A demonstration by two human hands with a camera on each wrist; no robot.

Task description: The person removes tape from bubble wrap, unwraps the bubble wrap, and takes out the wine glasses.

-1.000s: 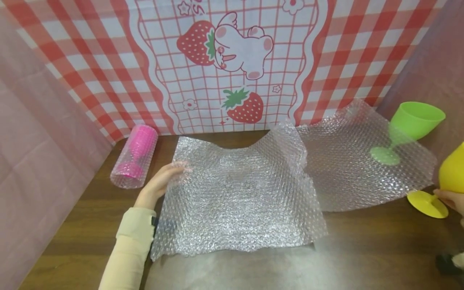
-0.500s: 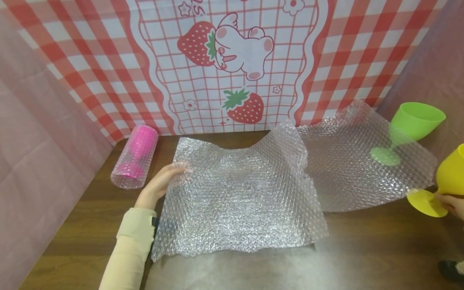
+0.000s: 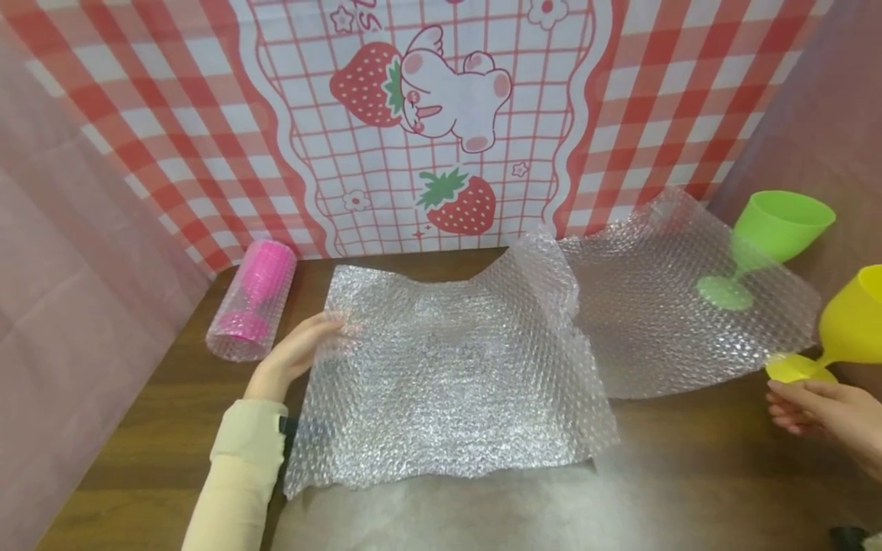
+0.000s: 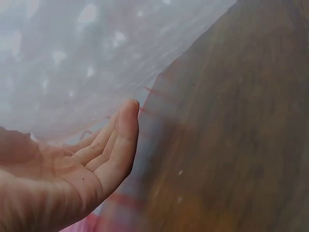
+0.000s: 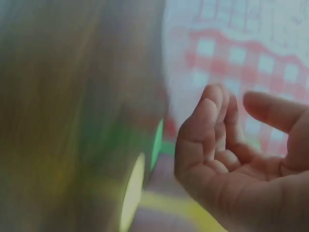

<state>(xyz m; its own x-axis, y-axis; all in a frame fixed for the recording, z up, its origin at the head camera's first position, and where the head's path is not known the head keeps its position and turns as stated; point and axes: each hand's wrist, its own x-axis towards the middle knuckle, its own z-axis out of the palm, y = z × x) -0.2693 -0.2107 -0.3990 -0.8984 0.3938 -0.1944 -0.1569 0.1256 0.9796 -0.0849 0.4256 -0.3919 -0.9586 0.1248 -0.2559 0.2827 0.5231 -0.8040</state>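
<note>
A sheet of bubble wrap (image 3: 448,383) lies spread in front of me. My left hand (image 3: 296,352) is at its left edge, the fingertips showing through the film; in the left wrist view the left hand (image 4: 91,169) has its fingers extended, lightly bent. At far right, a yellow plastic goblet (image 3: 850,317) stands upright on the table. My right hand (image 3: 834,421) is just in front of its foot and overlaps it in the head view. Seen from the right wrist, the right hand (image 5: 227,150) has loosely bent fingers, a gap to the thumb and nothing between them.
Behind the yellow goblet stands a green goblet (image 3: 782,226), its foot seen through a second bubble wrap sheet (image 3: 661,321). A pink goblet (image 3: 258,283) rolled in bubble wrap lies at back left. A checked strawberry cloth (image 3: 441,115) hangs behind the wooden table (image 3: 138,459).
My right hand has let go of the yellow goblet's stem and moved left and toward me, clear of the stem. The left hand stays at the wrap's edge.
</note>
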